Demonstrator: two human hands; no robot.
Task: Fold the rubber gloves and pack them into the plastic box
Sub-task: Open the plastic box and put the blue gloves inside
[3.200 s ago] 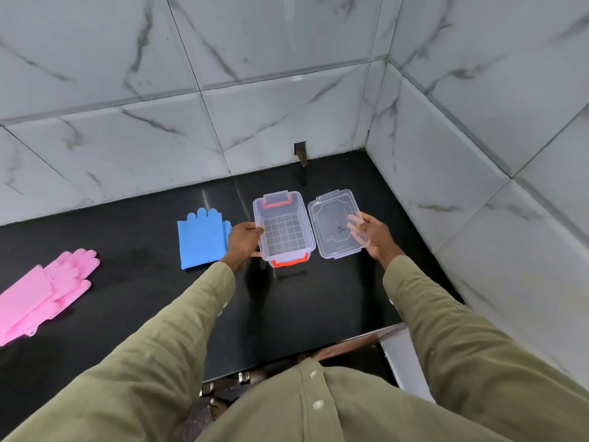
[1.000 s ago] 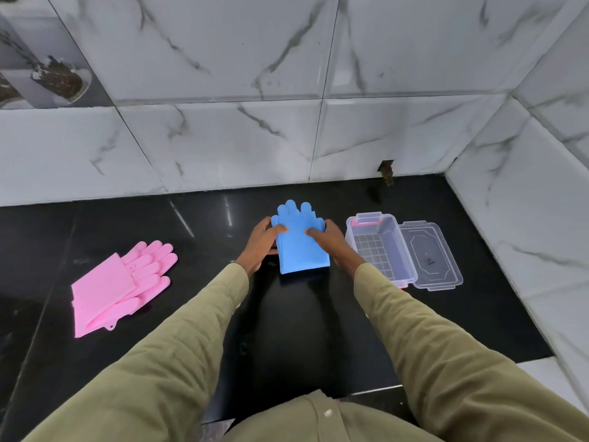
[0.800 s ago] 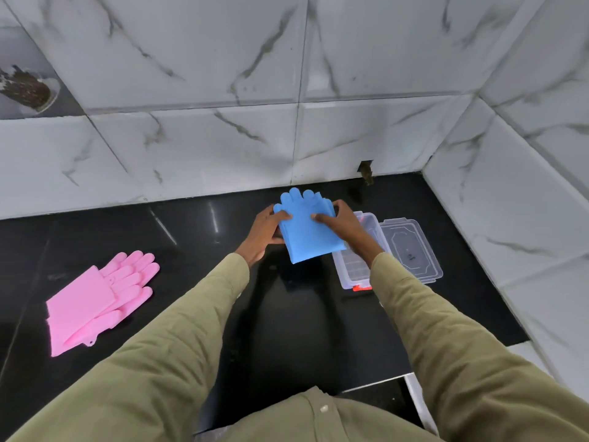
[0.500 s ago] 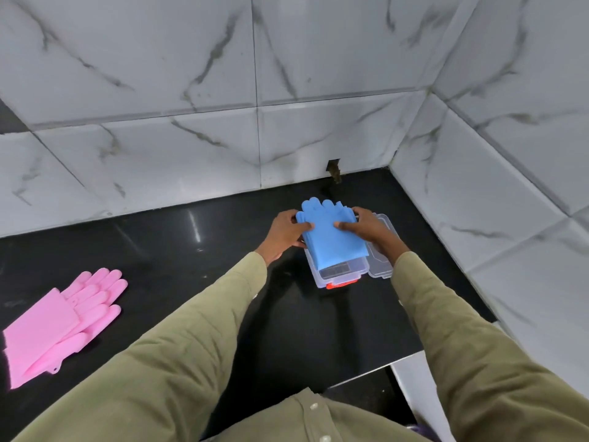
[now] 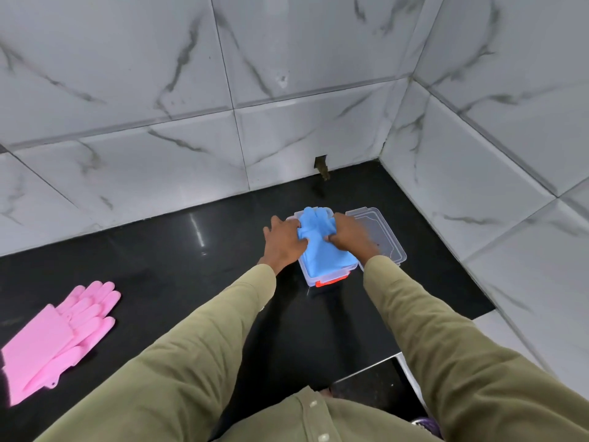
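Blue gloves (image 5: 322, 250) now down in the plastic box (image 5: 328, 277), no longer held above it. Left hand (image 5: 284, 241) and right hand (image 5: 347, 236) grip them, fingers curled, bunching the middle.

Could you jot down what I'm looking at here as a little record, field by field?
place: black counter in a corner of marble-tiled walls
box: clear plastic box, open, with an orange latch at its near end
lid: off, lying on the counter right of the box
blue gloves: over the box, partly pushed in
left hand: presses on the blue gloves
right hand: grips the blue gloves
pink gloves: flat on the counter, far left, untouched
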